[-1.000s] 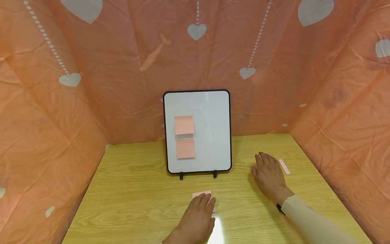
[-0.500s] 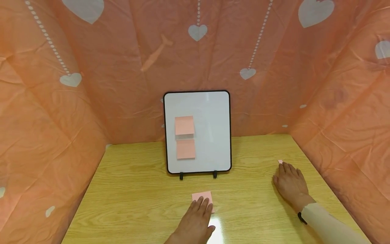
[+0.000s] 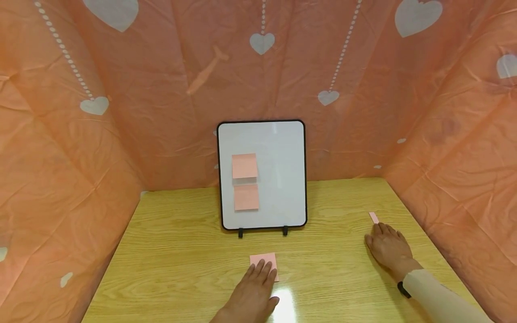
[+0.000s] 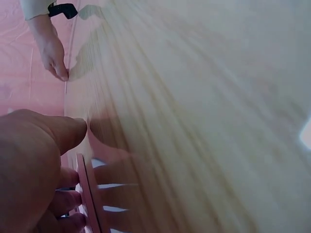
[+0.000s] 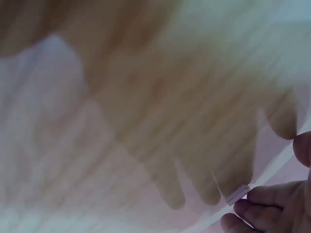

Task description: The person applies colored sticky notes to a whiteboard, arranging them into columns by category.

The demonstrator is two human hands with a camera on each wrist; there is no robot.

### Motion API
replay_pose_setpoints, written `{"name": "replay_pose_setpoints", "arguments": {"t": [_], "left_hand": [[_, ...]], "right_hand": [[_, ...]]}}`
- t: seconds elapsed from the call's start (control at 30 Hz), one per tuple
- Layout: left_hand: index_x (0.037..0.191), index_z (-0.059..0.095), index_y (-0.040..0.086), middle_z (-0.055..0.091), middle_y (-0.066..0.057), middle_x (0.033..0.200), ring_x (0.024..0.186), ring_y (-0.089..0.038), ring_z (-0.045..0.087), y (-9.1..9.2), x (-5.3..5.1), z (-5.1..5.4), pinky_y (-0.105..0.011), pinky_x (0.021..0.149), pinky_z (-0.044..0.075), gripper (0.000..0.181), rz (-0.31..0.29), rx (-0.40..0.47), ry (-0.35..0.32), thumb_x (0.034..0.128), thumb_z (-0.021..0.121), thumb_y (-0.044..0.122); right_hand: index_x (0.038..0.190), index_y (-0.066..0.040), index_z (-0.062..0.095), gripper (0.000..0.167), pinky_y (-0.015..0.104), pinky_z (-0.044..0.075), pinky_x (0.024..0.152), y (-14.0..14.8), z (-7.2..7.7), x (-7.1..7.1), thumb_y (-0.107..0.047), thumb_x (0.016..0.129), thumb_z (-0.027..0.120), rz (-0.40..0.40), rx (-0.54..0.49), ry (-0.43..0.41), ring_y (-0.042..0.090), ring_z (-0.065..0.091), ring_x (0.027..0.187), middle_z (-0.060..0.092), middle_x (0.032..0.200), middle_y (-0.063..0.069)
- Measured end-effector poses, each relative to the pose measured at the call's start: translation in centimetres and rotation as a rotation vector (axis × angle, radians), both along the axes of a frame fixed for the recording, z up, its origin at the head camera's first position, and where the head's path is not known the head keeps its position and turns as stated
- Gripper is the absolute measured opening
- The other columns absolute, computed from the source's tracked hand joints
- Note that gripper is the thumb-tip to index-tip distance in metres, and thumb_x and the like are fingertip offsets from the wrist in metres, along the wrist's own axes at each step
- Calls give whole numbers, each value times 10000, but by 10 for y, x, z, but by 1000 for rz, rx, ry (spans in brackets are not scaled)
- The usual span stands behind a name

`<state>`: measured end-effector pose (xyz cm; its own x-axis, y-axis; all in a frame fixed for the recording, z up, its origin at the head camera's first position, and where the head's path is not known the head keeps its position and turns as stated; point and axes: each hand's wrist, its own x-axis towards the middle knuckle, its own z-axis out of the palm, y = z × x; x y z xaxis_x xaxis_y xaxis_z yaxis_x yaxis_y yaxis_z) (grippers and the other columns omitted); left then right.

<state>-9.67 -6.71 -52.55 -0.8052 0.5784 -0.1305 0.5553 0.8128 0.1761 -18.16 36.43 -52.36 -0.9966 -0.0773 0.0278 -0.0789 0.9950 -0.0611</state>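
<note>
The left hand (image 3: 252,294) lies with its fingers straight on a square pink sticky-note pad (image 3: 257,259) in front of the whiteboard. In the left wrist view its fingertips touch the pad's (image 4: 89,194) face and the thumb is held apart. At the right of the table the right hand (image 3: 389,246) rests its fingertips on the near end of a narrow pink strip (image 3: 373,217). The right wrist view shows the strip (image 5: 238,194) at those fingertips. How thick the strip is I cannot tell.
A black-framed whiteboard (image 3: 282,179) stands upright on two black feet at the table's back. Two pink notes, an upper (image 3: 244,166) and a lower (image 3: 246,197), are on its left half. Pink-orange cloth (image 3: 161,112) hangs behind and beside the wooden table (image 3: 169,251).
The right hand has moved right and toward the near edge, onto the strip, which was uncovered before. The left hand and its pad have slid slightly left.
</note>
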Motion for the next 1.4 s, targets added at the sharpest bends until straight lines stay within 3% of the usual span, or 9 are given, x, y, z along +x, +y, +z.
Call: {"name": "replay_pose_setpoints", "arguments": {"t": [0.23,0.33,0.5,0.77,0.93,1.13,1.4], "left_hand": [[1587,491,113,407,-104,1680,1578,-313,350,-16,-1,0,-512,1280,333,650,16,30,-48,1063,578,488],[1577,507,112,427,-108,1669,1570,-322,363,-27,-1,-1,-522,1270,344,634,23,57,-60,1062,589,472],[1550,539,85,467,-128,1640,1549,-344,395,-50,0,-4,-536,1258,353,589,42,120,-41,1059,614,402],[1522,574,78,511,-118,1610,1525,-332,437,-74,2,-5,-533,1254,357,522,57,180,-18,1069,605,334],[1509,589,72,527,-119,1597,1516,-330,451,-82,1,-6,-534,1248,365,502,70,212,15,1068,613,310],[1485,612,60,544,-123,1580,1504,-335,465,-91,1,-10,-538,1240,377,482,107,237,48,1050,643,266],[1494,601,60,542,-130,1582,1495,-331,480,-91,2,-12,-535,1234,388,489,80,243,62,1056,637,272]], "right_hand": [[1233,205,575,451,666,492,1029,-17,-4,10,-219,1084,531,98,13,124,555,591,1164,616,1213,361],[1195,151,597,389,651,465,1080,-28,-8,14,-215,1068,569,129,-5,135,534,581,1194,612,1222,342],[1333,166,587,490,630,425,1163,-54,-11,21,-241,1061,605,181,-12,132,516,544,1332,589,1373,363],[1361,132,613,483,598,486,1112,-102,-10,35,-223,1036,659,285,-44,165,454,595,1305,622,1386,291],[1364,120,619,493,551,490,1128,-130,-10,42,-232,1026,682,366,-13,175,411,613,1285,633,1379,255],[1404,85,612,514,516,507,1114,-163,-9,52,-281,1045,647,462,35,125,369,607,1302,626,1413,219],[1415,33,633,513,463,564,1022,-195,-5,67,-323,1046,630,542,92,96,290,615,1273,633,1442,159]]}}
